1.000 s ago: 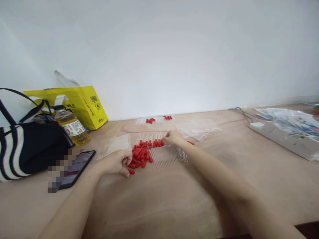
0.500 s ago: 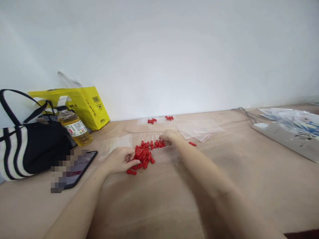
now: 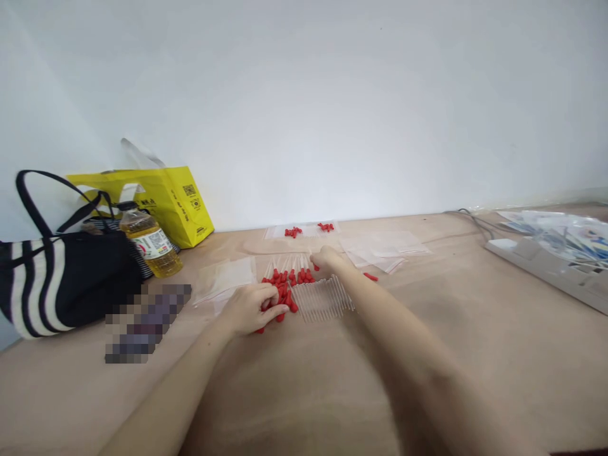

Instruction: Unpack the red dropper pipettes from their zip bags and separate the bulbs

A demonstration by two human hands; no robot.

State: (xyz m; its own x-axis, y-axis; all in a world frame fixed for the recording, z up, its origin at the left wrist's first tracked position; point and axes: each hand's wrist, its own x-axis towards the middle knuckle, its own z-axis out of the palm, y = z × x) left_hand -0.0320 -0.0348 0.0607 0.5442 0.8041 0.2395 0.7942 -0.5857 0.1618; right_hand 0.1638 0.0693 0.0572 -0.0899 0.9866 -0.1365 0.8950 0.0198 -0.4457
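Note:
My left hand (image 3: 251, 308) rests at the near left of a pile of red rubber bulbs (image 3: 291, 304). Its fingers curl down on the bulbs with the thumb stretched along the front; what sits under the fingertips is partly hidden. Farther back, my right hand (image 3: 327, 258) is closed on a dropper with a red bulb (image 3: 316, 266), mostly covered by the fingers. To its left lies a row of glass droppers fitted with red bulbs (image 3: 285, 273), thin ends pointing to the wall. Bare glass tubes (image 3: 323, 300) lie side by side below my right wrist.
Clear plastic bags lie left (image 3: 228, 278) and right (image 3: 384, 246). Filled bags (image 3: 304, 230) lie by the wall. A single red bulb (image 3: 371, 277) lies beside my right forearm. Left stand an oil bottle (image 3: 154, 244), yellow bag (image 3: 190, 215) and black bag (image 3: 95, 272); right, a power strip (image 3: 536, 263).
My left hand has moved right, farther over the red bulbs. My right hand stays at the row's right end, where a red bulb now shows below its fingers. The view has shifted slightly.

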